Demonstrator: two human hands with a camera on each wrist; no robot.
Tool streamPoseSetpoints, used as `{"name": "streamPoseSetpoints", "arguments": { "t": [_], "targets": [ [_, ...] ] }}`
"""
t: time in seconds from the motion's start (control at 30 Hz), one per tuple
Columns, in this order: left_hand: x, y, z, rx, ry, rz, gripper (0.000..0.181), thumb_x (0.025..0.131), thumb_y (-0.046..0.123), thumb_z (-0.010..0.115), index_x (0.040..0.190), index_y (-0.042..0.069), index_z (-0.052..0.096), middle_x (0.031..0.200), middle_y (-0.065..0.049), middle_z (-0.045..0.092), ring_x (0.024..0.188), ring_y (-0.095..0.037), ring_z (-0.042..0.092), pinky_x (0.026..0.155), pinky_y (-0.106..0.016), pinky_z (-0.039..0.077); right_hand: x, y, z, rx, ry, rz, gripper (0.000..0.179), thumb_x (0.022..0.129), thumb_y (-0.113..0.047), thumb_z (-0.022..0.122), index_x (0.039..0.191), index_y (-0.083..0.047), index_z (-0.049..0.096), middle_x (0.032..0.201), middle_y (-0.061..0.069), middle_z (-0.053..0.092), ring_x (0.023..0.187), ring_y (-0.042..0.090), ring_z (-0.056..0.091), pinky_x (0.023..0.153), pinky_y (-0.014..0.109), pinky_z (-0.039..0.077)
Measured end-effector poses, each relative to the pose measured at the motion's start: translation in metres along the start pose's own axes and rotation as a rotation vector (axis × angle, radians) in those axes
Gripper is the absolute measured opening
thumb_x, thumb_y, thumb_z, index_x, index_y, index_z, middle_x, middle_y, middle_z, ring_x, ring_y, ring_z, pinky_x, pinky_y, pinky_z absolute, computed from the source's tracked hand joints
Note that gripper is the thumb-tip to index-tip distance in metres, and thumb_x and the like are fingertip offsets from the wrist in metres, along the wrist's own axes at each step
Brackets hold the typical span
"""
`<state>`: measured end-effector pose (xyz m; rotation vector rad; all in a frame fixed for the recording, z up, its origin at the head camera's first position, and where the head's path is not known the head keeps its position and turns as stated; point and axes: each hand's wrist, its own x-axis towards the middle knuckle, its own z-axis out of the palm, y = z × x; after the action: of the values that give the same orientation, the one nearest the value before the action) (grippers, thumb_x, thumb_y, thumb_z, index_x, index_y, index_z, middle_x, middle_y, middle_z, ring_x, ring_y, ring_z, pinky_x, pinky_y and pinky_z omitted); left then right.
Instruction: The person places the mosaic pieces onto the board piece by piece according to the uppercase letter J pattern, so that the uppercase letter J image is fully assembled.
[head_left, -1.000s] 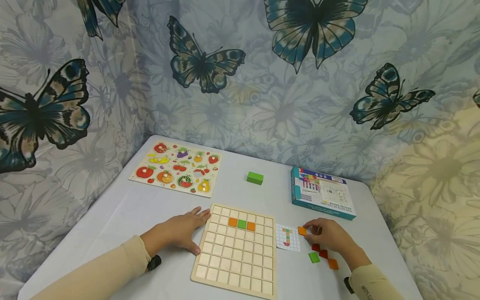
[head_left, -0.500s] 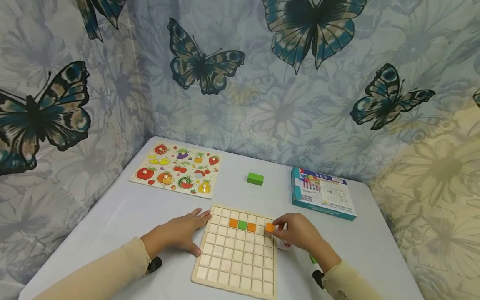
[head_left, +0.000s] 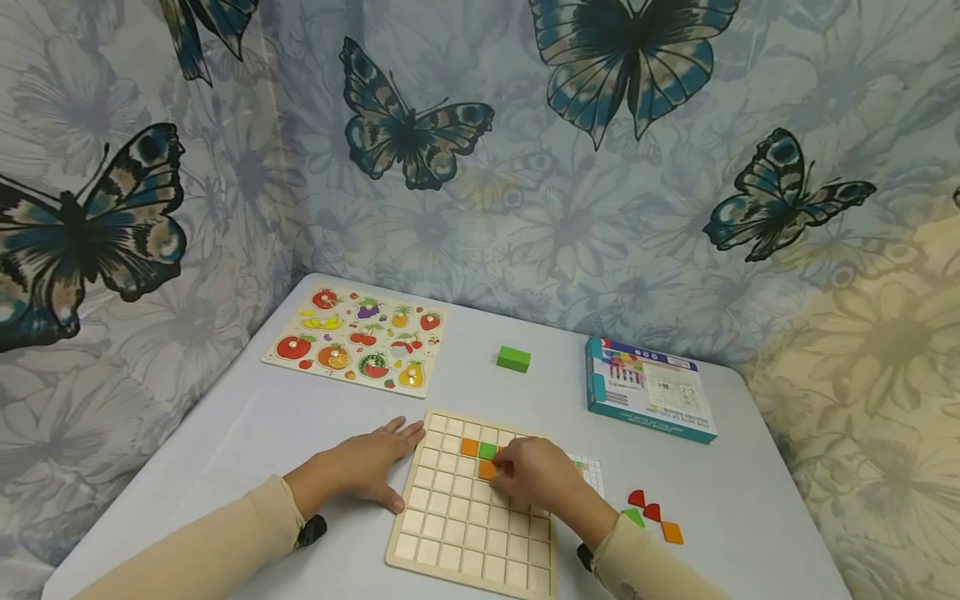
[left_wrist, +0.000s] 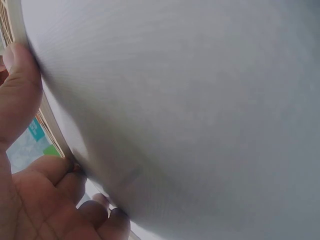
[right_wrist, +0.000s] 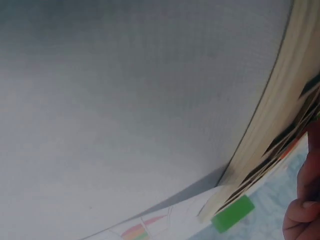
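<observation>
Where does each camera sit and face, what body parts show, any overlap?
Head: worn on the head, facing forward and down at the table; left hand, right hand and both sleeves show.
Left wrist: on that wrist, looking across white tabletop to the board's edge; thumb and fingers at lower left.
Right wrist: on that wrist, looking across tabletop to the board's side; part of the hand at right.
Shared: head and right wrist both show the board and green block.

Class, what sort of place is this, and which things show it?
Probably a children's play or learning corner, judging by the fruit puzzle, the wooden grid board and the butterfly-patterned walls.
</observation>
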<state>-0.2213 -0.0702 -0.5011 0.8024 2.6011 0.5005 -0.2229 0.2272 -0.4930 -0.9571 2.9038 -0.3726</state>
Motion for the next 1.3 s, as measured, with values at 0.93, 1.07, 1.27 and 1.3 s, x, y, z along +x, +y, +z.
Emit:
{"name": "streamPoseSetpoints", "arguments": {
  "t": [0.93, 1.07, 1.27, 1.3],
  "targets": [
    [0.013, 0.005, 0.010, 0.020, -0.004, 0.001, 0.114, 0.062, 0.052, 0.086, 0.154, 0.010, 0.032, 0.161, 0.000, 0.021, 0.147, -0.030, 0.013, 0.112, -0.050, 0.026, -0.076, 0.075, -0.049, 0.010, -0.001, 0.387, 0.018, 0.082, -0.030, 0.080, 0.098, -0.023, 0.076, 0.074, -0.017, 0.057, 0.060, 0.005, 0.049, 0.058, 0.029, 0.044],
    [0.008, 0.000, 0.005, 0.017, 0.001, -0.022, 0.115, 0.061, 0.051, 0.086, 0.154, 0.010, 0.032, 0.161, 0.001, 0.022, 0.148, -0.029, 0.012, 0.112, -0.050, 0.026, -0.112, 0.104, -0.058, 0.102, -0.146, 0.530, 0.020, 0.079, -0.025, 0.082, 0.099, -0.023, 0.077, 0.075, -0.009, 0.055, 0.064, 0.013, 0.048, 0.056, 0.029, 0.042],
    [0.002, -0.001, 0.002, 0.007, 0.003, -0.021, 0.115, 0.062, 0.050, 0.086, 0.153, 0.008, 0.032, 0.161, -0.002, 0.022, 0.147, -0.032, 0.013, 0.113, -0.051, 0.024, -0.146, 0.125, -0.053, 0.230, -0.209, 0.596, 0.030, 0.076, -0.022, 0.084, 0.105, -0.023, 0.076, 0.077, -0.005, 0.054, 0.069, 0.017, 0.047, 0.054, 0.029, 0.040],
    [0.002, 0.000, 0.001, 0.004, 0.001, -0.021, 0.114, 0.062, 0.050, 0.086, 0.153, 0.007, 0.032, 0.161, -0.002, 0.022, 0.147, -0.032, 0.013, 0.113, -0.051, 0.024, -0.148, 0.126, -0.052, 0.233, -0.201, 0.591, 0.030, 0.076, -0.022, 0.084, 0.105, -0.023, 0.076, 0.077, -0.005, 0.054, 0.069, 0.017, 0.047, 0.054, 0.029, 0.040]
  ]
}}
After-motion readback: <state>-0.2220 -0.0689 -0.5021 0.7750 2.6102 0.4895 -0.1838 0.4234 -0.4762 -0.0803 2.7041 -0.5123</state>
